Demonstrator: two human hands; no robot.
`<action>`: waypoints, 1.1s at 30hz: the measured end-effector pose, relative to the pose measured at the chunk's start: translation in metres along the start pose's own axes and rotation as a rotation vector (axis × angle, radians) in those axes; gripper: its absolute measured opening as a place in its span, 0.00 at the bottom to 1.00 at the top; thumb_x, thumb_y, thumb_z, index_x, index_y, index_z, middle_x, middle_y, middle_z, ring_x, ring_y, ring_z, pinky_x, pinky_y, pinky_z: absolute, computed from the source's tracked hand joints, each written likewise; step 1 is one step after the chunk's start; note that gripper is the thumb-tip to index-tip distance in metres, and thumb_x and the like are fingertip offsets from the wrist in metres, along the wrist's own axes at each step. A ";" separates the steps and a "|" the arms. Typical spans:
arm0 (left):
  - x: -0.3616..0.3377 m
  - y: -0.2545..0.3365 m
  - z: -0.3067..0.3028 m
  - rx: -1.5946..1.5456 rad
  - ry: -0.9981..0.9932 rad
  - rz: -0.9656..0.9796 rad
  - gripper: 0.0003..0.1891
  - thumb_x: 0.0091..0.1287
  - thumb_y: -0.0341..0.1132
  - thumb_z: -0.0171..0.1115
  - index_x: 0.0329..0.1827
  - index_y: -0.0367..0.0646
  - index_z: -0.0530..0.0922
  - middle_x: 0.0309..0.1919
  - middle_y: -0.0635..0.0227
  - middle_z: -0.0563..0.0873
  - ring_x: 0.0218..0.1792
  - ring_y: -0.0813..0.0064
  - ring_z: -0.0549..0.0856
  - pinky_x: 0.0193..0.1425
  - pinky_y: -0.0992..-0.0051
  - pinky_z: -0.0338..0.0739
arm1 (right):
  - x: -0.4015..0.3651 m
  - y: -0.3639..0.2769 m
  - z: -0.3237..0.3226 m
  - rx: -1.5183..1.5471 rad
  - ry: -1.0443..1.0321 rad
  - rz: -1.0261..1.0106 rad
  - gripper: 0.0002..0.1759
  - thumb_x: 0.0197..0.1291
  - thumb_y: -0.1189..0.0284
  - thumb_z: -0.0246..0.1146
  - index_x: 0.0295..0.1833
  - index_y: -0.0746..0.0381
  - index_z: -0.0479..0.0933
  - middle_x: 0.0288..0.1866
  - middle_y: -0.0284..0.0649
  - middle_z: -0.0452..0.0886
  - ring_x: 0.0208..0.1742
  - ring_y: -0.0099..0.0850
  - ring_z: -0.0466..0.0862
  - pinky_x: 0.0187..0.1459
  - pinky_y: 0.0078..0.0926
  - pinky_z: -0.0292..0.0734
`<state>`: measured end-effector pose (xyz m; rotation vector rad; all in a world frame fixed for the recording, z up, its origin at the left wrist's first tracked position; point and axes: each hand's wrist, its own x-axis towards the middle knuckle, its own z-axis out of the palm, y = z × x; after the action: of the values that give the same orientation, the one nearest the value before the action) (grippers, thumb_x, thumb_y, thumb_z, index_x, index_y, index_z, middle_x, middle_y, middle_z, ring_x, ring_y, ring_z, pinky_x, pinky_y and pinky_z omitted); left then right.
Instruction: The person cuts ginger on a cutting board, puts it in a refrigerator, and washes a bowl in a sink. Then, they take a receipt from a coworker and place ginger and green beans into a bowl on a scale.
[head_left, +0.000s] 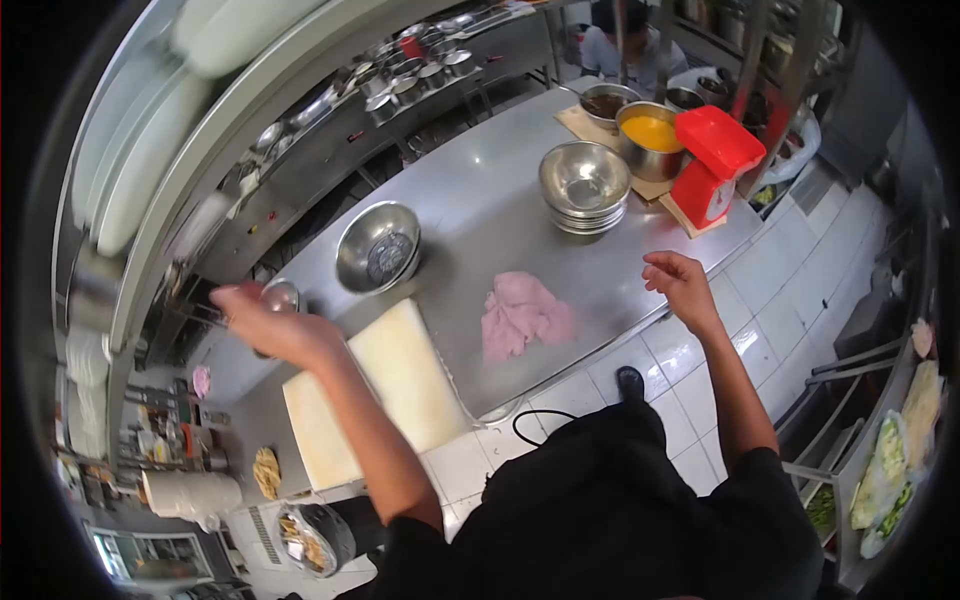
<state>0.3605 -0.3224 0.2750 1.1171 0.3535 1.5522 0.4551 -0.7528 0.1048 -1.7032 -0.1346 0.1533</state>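
Smeared by motion, my left hand [268, 322] is raised at the left, overlapping a small metal bowl [283, 294] in this view; its fingers are not clear. My right hand [682, 287] hangs in the air past the table's near edge, its fingers loosely bent and a little apart with nothing in them. Between the hands, a crumpled pink cloth [525, 315] lies on the steel table [480, 200]. A large metal bowl [380, 248] stands beyond a whitish cutting board [405, 375], which is under and right of my left forearm. Several stacked metal bowls [585, 185] stand beyond the cloth.
A red scale [715, 150] and a pot of yellow liquid [650, 135] stand at the table's far right. Another person [640, 55] is behind them. Plates [150, 150] fill the left shelf. A lined bin [315, 540] stands on the floor at lower left.
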 end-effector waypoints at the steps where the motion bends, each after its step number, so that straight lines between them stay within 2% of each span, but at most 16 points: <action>1: -0.039 -0.031 0.008 0.126 -0.031 -0.044 0.17 0.66 0.42 0.68 0.51 0.41 0.77 0.45 0.69 0.84 0.47 0.75 0.80 0.53 0.71 0.71 | 0.008 0.008 -0.010 -0.022 0.011 0.005 0.14 0.63 0.76 0.64 0.51 0.72 0.79 0.38 0.41 0.84 0.36 0.26 0.83 0.40 0.22 0.77; 2: -0.087 -0.052 0.029 0.232 -0.221 -0.138 0.14 0.62 0.35 0.70 0.48 0.40 0.80 0.45 0.68 0.84 0.44 0.74 0.81 0.50 0.73 0.74 | 0.015 0.017 -0.021 -0.053 0.013 0.012 0.13 0.63 0.76 0.64 0.50 0.72 0.80 0.38 0.42 0.85 0.36 0.27 0.83 0.40 0.22 0.77; 3: -0.120 -0.085 0.044 0.516 -0.530 0.002 0.10 0.61 0.30 0.71 0.44 0.40 0.83 0.44 0.68 0.84 0.40 0.74 0.82 0.46 0.77 0.77 | 0.023 0.024 -0.030 -0.119 0.022 -0.030 0.12 0.62 0.76 0.64 0.49 0.72 0.80 0.38 0.43 0.85 0.37 0.28 0.84 0.40 0.23 0.78; 4: -0.155 -0.099 0.070 0.520 -0.711 0.007 0.10 0.60 0.31 0.72 0.43 0.40 0.85 0.42 0.67 0.84 0.40 0.74 0.82 0.44 0.75 0.78 | 0.036 0.029 -0.035 -0.188 0.019 -0.083 0.12 0.62 0.76 0.64 0.48 0.71 0.81 0.38 0.45 0.85 0.37 0.29 0.84 0.40 0.23 0.78; 5: -0.176 -0.119 0.094 0.556 -0.815 0.024 0.16 0.57 0.37 0.75 0.47 0.41 0.85 0.42 0.63 0.84 0.40 0.70 0.82 0.45 0.70 0.79 | 0.050 0.032 -0.038 -0.250 0.011 -0.139 0.11 0.61 0.77 0.65 0.47 0.71 0.81 0.39 0.46 0.86 0.37 0.30 0.85 0.40 0.24 0.78; 7: -0.206 -0.156 0.143 0.732 -0.913 0.016 0.20 0.54 0.40 0.75 0.48 0.39 0.85 0.44 0.57 0.84 0.42 0.62 0.84 0.46 0.64 0.81 | 0.076 0.029 -0.044 -0.281 -0.021 -0.254 0.09 0.60 0.79 0.64 0.46 0.68 0.82 0.39 0.45 0.85 0.37 0.34 0.85 0.41 0.27 0.79; 9: -0.218 -0.211 0.167 0.952 -0.981 0.238 0.18 0.54 0.35 0.71 0.47 0.38 0.84 0.44 0.52 0.84 0.43 0.52 0.85 0.47 0.60 0.81 | 0.098 0.015 -0.050 -0.393 -0.065 -0.324 0.09 0.61 0.79 0.64 0.47 0.67 0.82 0.39 0.43 0.84 0.39 0.32 0.84 0.43 0.25 0.80; 10: -0.218 -0.229 0.177 1.031 -1.031 0.199 0.16 0.54 0.33 0.69 0.46 0.38 0.84 0.44 0.51 0.84 0.43 0.50 0.85 0.47 0.59 0.81 | 0.105 0.014 -0.050 -0.333 -0.067 -0.316 0.09 0.59 0.81 0.64 0.46 0.66 0.83 0.38 0.45 0.84 0.40 0.38 0.84 0.44 0.27 0.79; 12: -0.215 -0.251 0.189 1.178 -1.125 0.110 0.14 0.53 0.29 0.64 0.43 0.37 0.85 0.43 0.49 0.84 0.43 0.45 0.85 0.48 0.56 0.81 | 0.117 0.013 -0.055 -0.363 -0.100 -0.433 0.09 0.59 0.81 0.63 0.45 0.66 0.82 0.39 0.45 0.84 0.41 0.40 0.83 0.44 0.30 0.78; 15: -0.214 -0.252 0.197 1.259 -1.109 0.121 0.18 0.47 0.31 0.64 0.43 0.41 0.87 0.33 0.50 0.87 0.37 0.49 0.86 0.47 0.58 0.81 | 0.121 0.017 -0.065 -0.355 -0.127 -0.512 0.09 0.57 0.82 0.64 0.44 0.67 0.82 0.39 0.45 0.83 0.42 0.44 0.83 0.45 0.34 0.77; 19: -0.226 -0.230 0.212 1.353 -1.028 0.295 0.12 0.49 0.26 0.59 0.36 0.37 0.85 0.40 0.49 0.85 0.38 0.45 0.86 0.46 0.55 0.82 | 0.111 0.021 -0.086 -0.337 -0.113 -0.510 0.09 0.56 0.83 0.63 0.43 0.67 0.82 0.38 0.47 0.82 0.41 0.47 0.82 0.44 0.36 0.77; 23: -0.211 -0.230 0.213 1.209 -1.016 0.422 0.14 0.50 0.29 0.61 0.39 0.40 0.86 0.33 0.48 0.87 0.36 0.46 0.86 0.46 0.57 0.82 | 0.079 0.021 -0.117 -0.314 -0.101 -0.452 0.09 0.56 0.83 0.63 0.43 0.67 0.82 0.38 0.48 0.82 0.41 0.48 0.82 0.43 0.37 0.77; 25: -0.201 -0.209 0.216 1.162 -1.034 0.176 0.15 0.52 0.33 0.64 0.43 0.39 0.86 0.27 0.47 0.87 0.32 0.47 0.88 0.44 0.60 0.83 | 0.054 0.019 -0.140 -0.380 -0.074 -0.415 0.09 0.58 0.82 0.63 0.45 0.67 0.83 0.40 0.46 0.84 0.40 0.43 0.84 0.41 0.33 0.79; 27: -0.194 -0.189 0.209 1.084 -0.996 0.054 0.18 0.52 0.35 0.68 0.45 0.35 0.86 0.23 0.48 0.87 0.29 0.55 0.89 0.38 0.65 0.84 | 0.024 0.018 -0.160 -0.388 -0.053 -0.359 0.09 0.58 0.82 0.64 0.44 0.67 0.83 0.39 0.45 0.84 0.40 0.42 0.85 0.41 0.32 0.79; 29: -0.205 -0.131 0.209 0.999 -0.942 -0.266 0.16 0.54 0.32 0.68 0.44 0.32 0.84 0.23 0.52 0.87 0.28 0.65 0.89 0.31 0.70 0.82 | 0.000 0.013 -0.182 -0.447 -0.035 -0.349 0.09 0.58 0.82 0.63 0.45 0.67 0.83 0.39 0.47 0.84 0.39 0.43 0.84 0.40 0.32 0.79; 33: -0.226 -0.081 0.177 0.812 -0.954 -0.476 0.09 0.58 0.27 0.67 0.40 0.33 0.80 0.25 0.61 0.84 0.22 0.74 0.84 0.24 0.76 0.79 | -0.025 -0.006 -0.203 -0.393 -0.035 -0.336 0.08 0.58 0.82 0.63 0.44 0.66 0.82 0.38 0.48 0.83 0.37 0.46 0.84 0.39 0.33 0.78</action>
<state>0.5308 -0.5559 0.2019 2.0601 0.5421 0.3089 0.4670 -0.9540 0.1391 -2.0392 -0.4999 -0.1017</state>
